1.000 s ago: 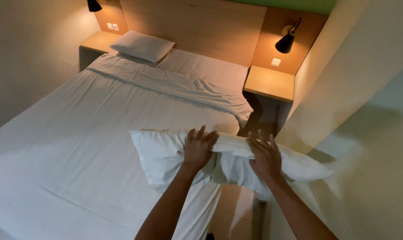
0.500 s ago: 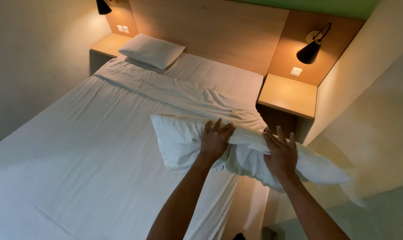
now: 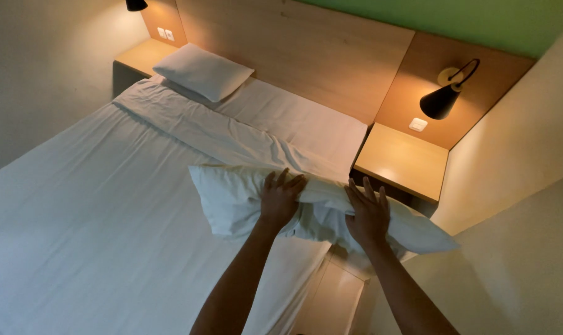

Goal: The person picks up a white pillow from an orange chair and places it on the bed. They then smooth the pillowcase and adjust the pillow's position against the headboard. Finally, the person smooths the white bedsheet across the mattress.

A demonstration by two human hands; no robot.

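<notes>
A white pillow (image 3: 232,198) is held in the air over the right edge of the bed (image 3: 76,217). My left hand (image 3: 280,198) grips its middle, and my right hand (image 3: 369,213) grips it further right, fingers spread over the cloth. The pillow's right end hangs past the mattress edge. A second white pillow (image 3: 202,71) lies at the head of the bed on the left side. The top sheet (image 3: 213,133) is folded back in a crumpled band below it.
A wooden headboard (image 3: 306,56) runs behind the bed. Wooden bedside shelves stand at the right (image 3: 400,161) and at the far left (image 3: 146,56). A black wall lamp (image 3: 443,99) hangs above the right shelf. A cream wall (image 3: 517,248) closes the right side.
The pillow and both hands have moved forward towards the head of the bed. The view has shifted closer to the headboard.
</notes>
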